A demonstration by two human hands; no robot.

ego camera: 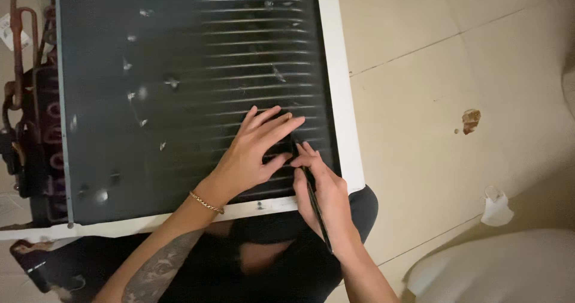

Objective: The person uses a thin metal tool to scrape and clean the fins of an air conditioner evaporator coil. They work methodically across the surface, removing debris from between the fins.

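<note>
A dark finned coil panel (150, 99) in a white frame (341, 87) lies in front of me, with several bent, shiny spots on its fins. My left hand (254, 150) rests flat on the fins near the lower right corner, fingers spread, a gold bracelet (206, 203) on the wrist. My right hand (320, 189) grips a thin dark tool (315, 204) like a pen, its tip touching the fins beside my left thumb.
Copper pipes and tube bends (24, 99) run along the panel's left side. A tiled floor (455, 69) lies to the right with a brown stain (471, 120) and a crumpled white scrap (496, 207). A white object (503, 267) sits at the lower right.
</note>
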